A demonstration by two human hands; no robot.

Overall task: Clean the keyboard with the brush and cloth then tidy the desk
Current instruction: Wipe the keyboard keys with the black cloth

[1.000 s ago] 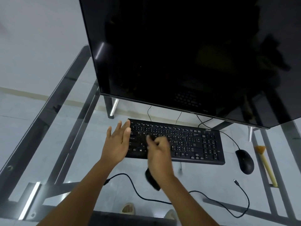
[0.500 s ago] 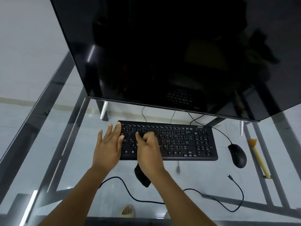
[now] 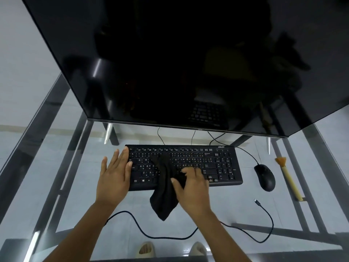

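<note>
A black keyboard lies on the glass desk below the monitor. My left hand rests flat with straight fingers on the keyboard's left end. My right hand grips a black cloth on the keys near the middle of the keyboard. Part of the cloth drapes across the keys and its tail hangs over the keyboard's front edge. A brush with a pale wooden handle and orange bristles lies at the far right of the desk, apart from both hands.
A large dark monitor looms over the back of the desk. A black mouse sits right of the keyboard. A loose black cable curls along the front. Dark frame bars and sandalled feet show through the glass.
My right hand has slid the cloth rightward from the keyboard's left part toward its middle. More cloth now lies spread across the keys. My left hand stays on the left end.
</note>
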